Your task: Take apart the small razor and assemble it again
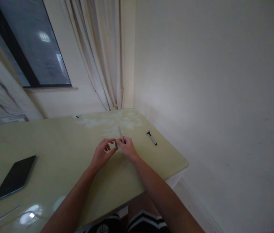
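Observation:
Both my hands meet over the pale table (61,142). My right hand (127,148) pinches a thin light-coloured stick, perhaps a razor handle (120,132), that points up and away. My left hand (102,153) has its fingers curled and pinches a small dark piece (115,143) at the stick's lower end. A razor (152,138) with a dark head and light handle lies on the table, a short way right of my right hand.
A dark tablet or phone (15,177) lies flat at the left of the table. A curtain (100,51) hangs in the corner by a dark window (30,45). A bare wall runs along the right, and the table's near right edge (175,171) is rounded.

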Action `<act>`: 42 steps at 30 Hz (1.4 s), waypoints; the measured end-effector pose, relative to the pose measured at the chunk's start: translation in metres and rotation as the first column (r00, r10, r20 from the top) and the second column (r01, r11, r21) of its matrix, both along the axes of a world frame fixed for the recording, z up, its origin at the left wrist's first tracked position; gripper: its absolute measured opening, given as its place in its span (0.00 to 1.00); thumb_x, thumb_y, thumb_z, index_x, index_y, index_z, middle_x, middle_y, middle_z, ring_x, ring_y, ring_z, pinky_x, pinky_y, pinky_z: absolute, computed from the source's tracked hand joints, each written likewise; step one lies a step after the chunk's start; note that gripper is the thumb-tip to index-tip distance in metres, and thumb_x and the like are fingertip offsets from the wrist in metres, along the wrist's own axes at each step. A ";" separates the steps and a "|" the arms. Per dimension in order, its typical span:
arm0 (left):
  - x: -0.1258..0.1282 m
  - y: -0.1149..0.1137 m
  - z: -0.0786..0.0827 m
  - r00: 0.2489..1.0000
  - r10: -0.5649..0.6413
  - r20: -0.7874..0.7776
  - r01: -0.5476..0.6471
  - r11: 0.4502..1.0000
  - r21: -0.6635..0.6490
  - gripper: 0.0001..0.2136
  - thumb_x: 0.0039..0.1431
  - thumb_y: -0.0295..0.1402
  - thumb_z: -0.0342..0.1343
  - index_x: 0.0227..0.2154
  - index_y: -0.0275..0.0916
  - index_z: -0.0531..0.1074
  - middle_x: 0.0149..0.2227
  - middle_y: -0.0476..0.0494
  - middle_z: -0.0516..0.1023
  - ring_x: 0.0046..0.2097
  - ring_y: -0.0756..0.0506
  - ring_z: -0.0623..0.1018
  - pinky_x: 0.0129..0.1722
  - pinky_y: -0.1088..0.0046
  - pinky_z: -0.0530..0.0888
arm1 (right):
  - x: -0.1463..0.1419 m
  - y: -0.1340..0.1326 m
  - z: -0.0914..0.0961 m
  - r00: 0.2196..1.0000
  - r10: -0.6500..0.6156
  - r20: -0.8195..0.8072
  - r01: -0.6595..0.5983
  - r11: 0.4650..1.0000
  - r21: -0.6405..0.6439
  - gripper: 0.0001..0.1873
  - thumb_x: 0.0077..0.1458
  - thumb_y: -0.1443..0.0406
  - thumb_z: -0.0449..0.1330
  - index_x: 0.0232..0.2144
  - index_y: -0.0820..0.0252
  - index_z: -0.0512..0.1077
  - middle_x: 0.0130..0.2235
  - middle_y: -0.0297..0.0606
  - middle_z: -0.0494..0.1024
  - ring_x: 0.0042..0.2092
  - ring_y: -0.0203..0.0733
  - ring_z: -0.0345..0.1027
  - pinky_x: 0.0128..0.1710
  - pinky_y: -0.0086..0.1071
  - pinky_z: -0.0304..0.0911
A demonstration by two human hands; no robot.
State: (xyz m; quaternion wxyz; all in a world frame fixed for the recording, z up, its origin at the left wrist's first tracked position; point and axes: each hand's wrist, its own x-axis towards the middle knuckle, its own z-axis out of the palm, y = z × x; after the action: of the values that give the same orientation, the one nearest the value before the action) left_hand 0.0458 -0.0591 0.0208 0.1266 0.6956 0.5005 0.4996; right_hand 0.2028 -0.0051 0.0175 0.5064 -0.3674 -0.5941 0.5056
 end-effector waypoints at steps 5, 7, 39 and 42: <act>0.003 -0.002 0.001 0.997 0.081 -0.006 -0.080 0.997 0.020 0.17 0.58 0.43 0.64 0.47 0.42 0.74 0.39 0.46 0.78 0.29 0.49 0.72 0.31 0.71 0.72 | 0.001 0.000 0.000 0.998 0.058 0.016 -0.058 0.998 -0.031 0.15 0.53 0.54 0.62 0.26 0.60 0.72 0.22 0.29 0.63 0.27 0.35 0.55 0.26 0.28 0.51; 0.004 -0.002 0.001 0.992 0.127 0.023 -0.128 0.991 0.033 0.18 0.57 0.44 0.65 0.46 0.41 0.73 0.39 0.46 0.78 0.29 0.49 0.72 0.30 0.71 0.72 | 0.001 0.001 -0.002 0.995 0.092 0.024 -0.091 0.995 -0.040 0.14 0.52 0.55 0.63 0.27 0.60 0.73 0.21 0.28 0.62 0.27 0.35 0.55 0.26 0.28 0.50; -0.005 0.001 0.010 0.985 -0.040 0.170 0.052 0.996 -0.068 0.19 0.52 0.45 0.68 0.44 0.43 0.77 0.39 0.48 0.76 0.29 0.51 0.72 0.30 0.74 0.72 | 0.004 -0.002 0.009 0.935 0.210 -0.286 -0.284 0.925 -0.251 0.28 0.55 0.41 0.59 0.28 0.61 0.74 0.22 0.28 0.64 0.19 0.28 0.44 0.19 0.29 0.37; -0.010 0.001 0.011 0.974 0.048 0.223 -0.032 0.997 -0.076 0.20 0.51 0.45 0.69 0.44 0.42 0.77 0.27 0.54 0.70 0.26 0.51 0.69 0.28 0.75 0.69 | 0.008 -0.002 0.015 0.930 0.224 -0.292 -0.309 0.906 -0.291 0.34 0.60 0.38 0.50 0.31 0.61 0.76 0.21 0.25 0.58 0.18 0.29 0.37 0.18 0.29 0.34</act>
State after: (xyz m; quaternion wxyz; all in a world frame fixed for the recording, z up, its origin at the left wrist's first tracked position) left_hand 0.0359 -0.0582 0.0322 0.1972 0.6196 0.5143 0.5592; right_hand 0.2109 -0.0070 0.0329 0.4341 -0.2949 -0.4764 0.7055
